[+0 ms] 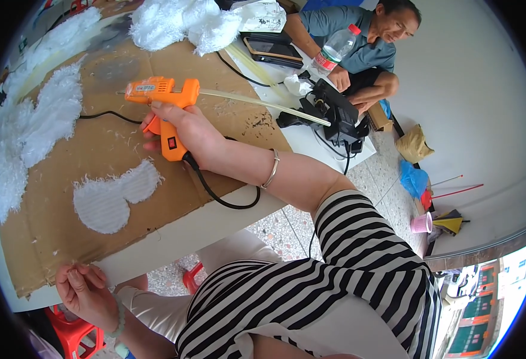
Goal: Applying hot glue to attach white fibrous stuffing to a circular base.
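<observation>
a sheet of brown cardboard (167,206) lies on a white table (227,230). over its middle, the person's right hand (194,134) is wrapped around the handle of an orange glue gun (179,94), with the nozzle toward the cardboard's left side. a long, pale glue stick (266,106) juts from the gun's back end and reaches past the cardboard's right edge. a black cord (204,184) leaves the base of the handle and loops over the cardboard's near edge.

the left hand (83,290) is at the cardboard's near left corner, its fingers curled and the thumb against them; whether anything is pinched there, one cannot tell. on the cardboard, between that hand and the gun, a white fabric piece (104,206) with rounded lobes and frayed edges lies flat, touched by neither hand.

shaggy white material (53,113) covers the cardboard's left side, and a white fluffy heap (182,21) sits at its far edge. beyond the cardboard's right edge are black adapters (335,107) and a clear bottle (338,51) with a red cap; past these, another person (359,54) sits low.
</observation>
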Action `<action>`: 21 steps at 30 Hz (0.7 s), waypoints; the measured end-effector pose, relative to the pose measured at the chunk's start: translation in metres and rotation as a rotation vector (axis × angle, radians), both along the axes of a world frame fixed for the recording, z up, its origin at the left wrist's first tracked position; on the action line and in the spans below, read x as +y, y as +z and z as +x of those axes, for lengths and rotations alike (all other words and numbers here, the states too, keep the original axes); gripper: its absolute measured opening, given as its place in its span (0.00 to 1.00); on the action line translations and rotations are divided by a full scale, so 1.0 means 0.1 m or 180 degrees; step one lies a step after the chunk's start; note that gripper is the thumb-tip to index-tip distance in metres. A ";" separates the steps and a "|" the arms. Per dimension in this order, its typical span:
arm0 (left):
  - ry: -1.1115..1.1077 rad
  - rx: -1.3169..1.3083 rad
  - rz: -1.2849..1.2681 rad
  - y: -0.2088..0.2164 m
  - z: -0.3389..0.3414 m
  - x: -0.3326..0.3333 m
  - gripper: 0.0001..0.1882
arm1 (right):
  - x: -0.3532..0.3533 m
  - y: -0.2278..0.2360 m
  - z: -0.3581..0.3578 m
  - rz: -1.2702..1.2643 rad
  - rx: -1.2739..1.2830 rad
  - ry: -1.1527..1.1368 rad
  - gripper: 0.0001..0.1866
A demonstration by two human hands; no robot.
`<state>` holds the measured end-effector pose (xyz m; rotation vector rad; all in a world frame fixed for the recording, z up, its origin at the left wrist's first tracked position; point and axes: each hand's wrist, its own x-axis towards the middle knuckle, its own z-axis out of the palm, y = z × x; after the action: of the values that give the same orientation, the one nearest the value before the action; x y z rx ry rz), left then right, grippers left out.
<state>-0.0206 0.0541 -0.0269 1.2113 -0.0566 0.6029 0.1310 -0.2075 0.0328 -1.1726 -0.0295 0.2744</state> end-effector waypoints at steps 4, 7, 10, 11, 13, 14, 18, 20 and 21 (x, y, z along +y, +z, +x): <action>0.0107 -0.0197 0.0265 -0.03 0.03 -0.02 0.11 | 0.00 -0.01 0.01 -0.0021 -0.0016 0.0019 0.16; -0.0072 -0.0352 0.0331 -0.08 0.04 0.04 0.11 | 0.00 -0.02 0.01 -0.0028 -0.0059 0.0044 0.16; -0.0301 -0.0297 0.0292 -0.10 0.02 0.11 0.11 | -0.01 -0.01 0.02 -0.0036 -0.0049 0.0047 0.16; -0.0317 -0.0109 0.0326 -0.09 0.01 0.12 0.13 | -0.01 -0.01 0.02 -0.0030 -0.0048 0.0048 0.16; 0.0261 0.0053 0.0631 0.17 0.03 -0.23 0.18 | 0.01 -0.04 0.04 0.0051 -0.0068 0.0077 0.16; 0.0813 0.0209 0.0934 0.29 0.06 -0.37 0.24 | 0.01 -0.05 0.04 0.0053 -0.0070 0.0072 0.16; 0.0598 -0.0667 0.2023 0.77 0.00 -0.25 0.34 | 0.00 -0.02 0.00 0.0075 -0.0142 0.0105 0.15; 0.0386 -0.1018 0.2654 1.07 -0.02 -0.13 0.37 | 0.01 -0.04 0.01 0.0073 -0.0150 0.0158 0.15; 0.0385 -0.0985 0.2649 1.01 0.02 -0.10 0.37 | 0.01 -0.09 0.02 0.0082 -0.0152 0.0138 0.15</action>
<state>-0.0187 0.0438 0.0738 1.9189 -0.5413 0.9128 0.1334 -0.2061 0.0242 -1.1536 -0.1002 0.2836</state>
